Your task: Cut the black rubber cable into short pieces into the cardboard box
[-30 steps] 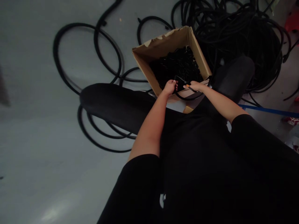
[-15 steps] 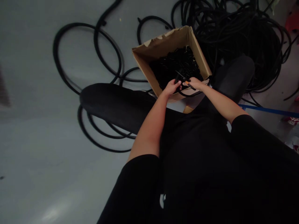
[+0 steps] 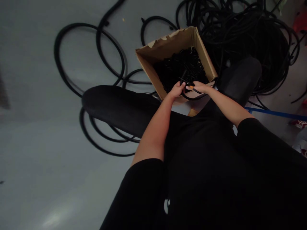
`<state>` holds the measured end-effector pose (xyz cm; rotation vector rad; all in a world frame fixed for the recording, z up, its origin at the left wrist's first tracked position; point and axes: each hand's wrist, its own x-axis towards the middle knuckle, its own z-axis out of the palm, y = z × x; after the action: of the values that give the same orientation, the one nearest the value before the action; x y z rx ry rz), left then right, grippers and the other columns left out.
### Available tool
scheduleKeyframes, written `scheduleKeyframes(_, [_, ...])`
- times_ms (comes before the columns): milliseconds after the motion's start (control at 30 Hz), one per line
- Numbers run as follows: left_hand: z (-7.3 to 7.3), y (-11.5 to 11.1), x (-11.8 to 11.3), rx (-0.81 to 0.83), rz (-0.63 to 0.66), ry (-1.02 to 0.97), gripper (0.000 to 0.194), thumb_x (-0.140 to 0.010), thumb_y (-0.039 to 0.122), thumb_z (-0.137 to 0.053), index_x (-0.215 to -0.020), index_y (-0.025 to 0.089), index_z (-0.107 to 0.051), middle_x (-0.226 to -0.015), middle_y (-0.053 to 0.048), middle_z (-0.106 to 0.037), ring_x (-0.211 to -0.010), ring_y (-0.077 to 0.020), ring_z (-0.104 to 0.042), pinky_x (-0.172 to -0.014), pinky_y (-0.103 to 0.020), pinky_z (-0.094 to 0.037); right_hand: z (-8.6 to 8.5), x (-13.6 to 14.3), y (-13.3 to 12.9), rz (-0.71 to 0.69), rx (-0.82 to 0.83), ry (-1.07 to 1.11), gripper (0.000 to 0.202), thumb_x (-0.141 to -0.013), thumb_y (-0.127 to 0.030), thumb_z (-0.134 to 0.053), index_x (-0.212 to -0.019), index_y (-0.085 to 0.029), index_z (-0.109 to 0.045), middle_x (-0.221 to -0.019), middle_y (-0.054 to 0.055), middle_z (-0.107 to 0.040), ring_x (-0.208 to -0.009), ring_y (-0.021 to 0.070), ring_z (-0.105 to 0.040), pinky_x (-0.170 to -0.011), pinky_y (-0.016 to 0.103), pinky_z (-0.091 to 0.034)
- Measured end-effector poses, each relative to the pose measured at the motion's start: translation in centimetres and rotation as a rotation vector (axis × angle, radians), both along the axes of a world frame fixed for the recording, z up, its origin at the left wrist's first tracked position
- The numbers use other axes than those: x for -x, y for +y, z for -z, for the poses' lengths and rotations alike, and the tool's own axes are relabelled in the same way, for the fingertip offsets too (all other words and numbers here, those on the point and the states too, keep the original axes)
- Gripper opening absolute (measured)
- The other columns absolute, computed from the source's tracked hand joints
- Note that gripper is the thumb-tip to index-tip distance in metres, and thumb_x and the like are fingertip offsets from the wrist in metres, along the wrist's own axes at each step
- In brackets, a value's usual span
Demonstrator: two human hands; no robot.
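Observation:
My left hand (image 3: 177, 89) is closed around a black hose (image 3: 193, 98), near its end, over the near side of an open cardboard box (image 3: 148, 69). Close beside it, my right hand (image 3: 201, 87) grips scissors (image 3: 191, 87) with orange and black handles. Their thin blades point left, at the hose just above my left fingers; whether they touch it I cannot make out. Inside the box lie many short black cut pieces (image 3: 176, 65), dark and hard to tell apart. From my left hand the hose bends below the scissors toward the right.
A large tangle of black hose (image 3: 249, 41) lies behind and right of the box. Loose hose loops (image 3: 57, 60) spread over the grey floor (image 3: 43, 143) at left. My bent legs flank the box. A blue strip (image 3: 275, 112) runs along the right.
The scissors have turned and dropped a little, so their blades now lie across the hose by my left hand. My right hand has shifted slightly left.

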<state>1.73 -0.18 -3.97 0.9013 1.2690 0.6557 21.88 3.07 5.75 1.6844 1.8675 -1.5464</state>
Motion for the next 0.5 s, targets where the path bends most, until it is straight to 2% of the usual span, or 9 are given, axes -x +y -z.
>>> scheduleKeyframes(133, [-0.3,0.1,0.0,0.025,-0.033,-0.028,0.068,-0.107,0.079,-0.092,-0.089,0.027,-0.053,-0.067,0.006,-0.048,-0.061,-0.0154,-0.050,-0.067,-0.030,-0.046,-1.0,0.1,0.0,0.016,0.005,-0.022,0.044,-0.115,-0.058,-0.083,-0.110,-0.014,-0.078,-0.105,0.009,-0.079,-0.099,0.0223,-0.067,-0.093,0.029,-0.054])
scheduleKeyframes(267, [0.3,0.1,0.1,0.044,-0.030,-0.032,0.069,-0.104,0.081,-0.095,-0.093,0.027,-0.053,-0.068,0.006,-0.046,-0.061,-0.0146,-0.049,-0.066,-0.030,-0.044,-1.3,0.1,0.1,0.039,-0.018,-0.030,0.048,-0.114,-0.060,-0.085,-0.115,-0.013,-0.079,-0.104,0.010,-0.080,-0.101,0.0247,-0.068,-0.096,0.031,-0.056])
scheduleKeyframes(367, [1.2,0.2,0.1,0.025,0.010,-0.025,0.070,-0.105,0.084,-0.092,-0.093,0.027,-0.053,-0.067,0.007,-0.046,-0.059,-0.0138,-0.047,-0.065,-0.029,-0.043,-0.5,-0.2,0.2,0.057,-0.029,-0.025,0.047,-0.114,-0.059,-0.086,-0.115,-0.013,-0.080,-0.104,0.010,-0.079,-0.102,0.0247,-0.068,-0.096,0.031,-0.056])
scheduleKeyframes(500, [2.4,0.3,0.1,0.014,0.028,-0.016,0.070,-0.106,0.085,-0.090,-0.093,0.027,-0.052,-0.065,0.007,-0.047,-0.057,-0.0130,-0.045,-0.063,-0.029,-0.043,1.0,-0.6,0.2,0.079,-0.019,-0.037,0.043,-0.115,-0.057,-0.084,-0.105,-0.015,-0.078,-0.099,0.007,-0.072,-0.094,0.0214,-0.065,-0.091,0.030,-0.055])
